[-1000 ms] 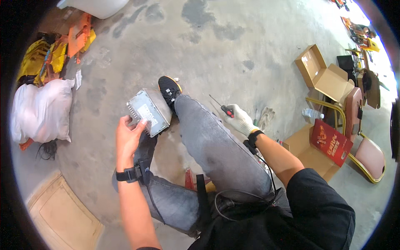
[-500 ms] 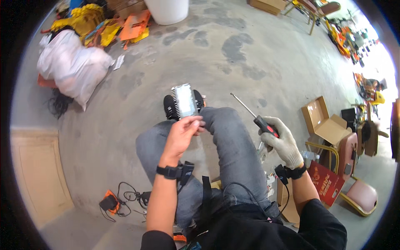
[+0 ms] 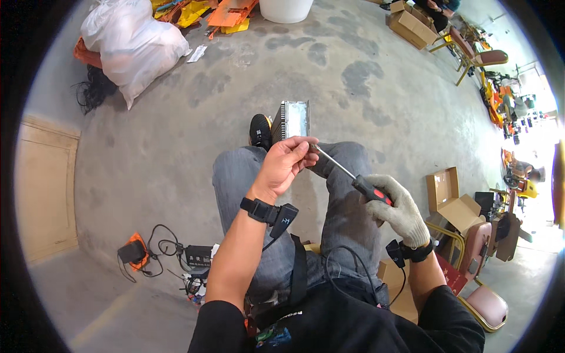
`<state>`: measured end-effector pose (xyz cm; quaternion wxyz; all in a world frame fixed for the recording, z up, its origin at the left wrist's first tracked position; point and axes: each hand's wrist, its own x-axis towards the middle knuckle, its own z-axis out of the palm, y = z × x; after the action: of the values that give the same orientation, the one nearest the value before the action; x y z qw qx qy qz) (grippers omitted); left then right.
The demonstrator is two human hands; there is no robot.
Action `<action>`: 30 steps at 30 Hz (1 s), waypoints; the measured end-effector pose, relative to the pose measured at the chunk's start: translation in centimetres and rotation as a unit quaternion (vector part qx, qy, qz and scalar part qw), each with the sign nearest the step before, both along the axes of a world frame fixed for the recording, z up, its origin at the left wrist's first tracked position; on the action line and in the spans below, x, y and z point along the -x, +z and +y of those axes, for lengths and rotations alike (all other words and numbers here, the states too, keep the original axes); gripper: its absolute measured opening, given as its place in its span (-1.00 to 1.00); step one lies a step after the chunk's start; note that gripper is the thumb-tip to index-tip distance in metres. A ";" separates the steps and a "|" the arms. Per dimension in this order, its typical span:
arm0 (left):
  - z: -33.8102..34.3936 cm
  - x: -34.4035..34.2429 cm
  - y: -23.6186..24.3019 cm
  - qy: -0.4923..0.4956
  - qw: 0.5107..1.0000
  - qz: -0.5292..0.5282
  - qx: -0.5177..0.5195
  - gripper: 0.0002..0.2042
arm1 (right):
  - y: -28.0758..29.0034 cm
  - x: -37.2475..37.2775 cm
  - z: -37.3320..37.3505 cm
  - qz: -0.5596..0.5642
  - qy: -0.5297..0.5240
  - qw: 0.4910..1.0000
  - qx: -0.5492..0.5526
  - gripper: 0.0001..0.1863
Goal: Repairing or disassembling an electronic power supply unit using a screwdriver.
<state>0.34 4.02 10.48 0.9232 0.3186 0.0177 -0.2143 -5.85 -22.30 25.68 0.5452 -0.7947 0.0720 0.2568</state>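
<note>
The bare left hand (image 3: 285,165) is gripping the near end of a ribbed, silver-grey metal box (image 3: 292,120), with fingers curled together over its lower edge; the box is standing on the person's raised knees, just below the picture's centre-top. The right hand (image 3: 397,209), wearing a grey knitted work glove, is closing its fingers around the black-and-red handle of a screwdriver (image 3: 353,179). The thin steel shaft is running toward ten o'clock from that handle, and its tip is meeting the left fingertips at the box's lower edge; whether the tip is seated in a screw cannot be told.

A black wrist strap with a small black device (image 3: 271,213) is sitting on the left forearm, and a similar black band (image 3: 412,252) is circling the right wrist. Both legs, in grey denim trousers (image 3: 347,223), are bending up beneath the box, and a black shoe (image 3: 259,130) is resting at nine o'clock of the box, touching it or just beside it.

Farther out on the stained concrete floor (image 3: 176,147), a tangle of black cables with an orange-cased unit (image 3: 134,250) is lying at seven o'clock. A bulging white plastic sack (image 3: 132,44) is lying at eleven o'clock, with orange and yellow pieces (image 3: 226,13) beyond it. An open brown cardboard carton (image 3: 453,200) is sitting at three o'clock, near a gold-framed chair with a pink seat (image 3: 485,303) at four o'clock.
</note>
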 end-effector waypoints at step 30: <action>-0.4 -0.2 -0.3 0.022 0.999 0.005 -0.046 -0.88 | -0.2 -0.1 -0.2 -0.105 0.066 0.981 0.151 -0.46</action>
<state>0.56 3.64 10.19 0.9121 0.3589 0.0388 -0.1941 -5.73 -22.47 25.47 0.4051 -0.8935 -0.0008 0.1936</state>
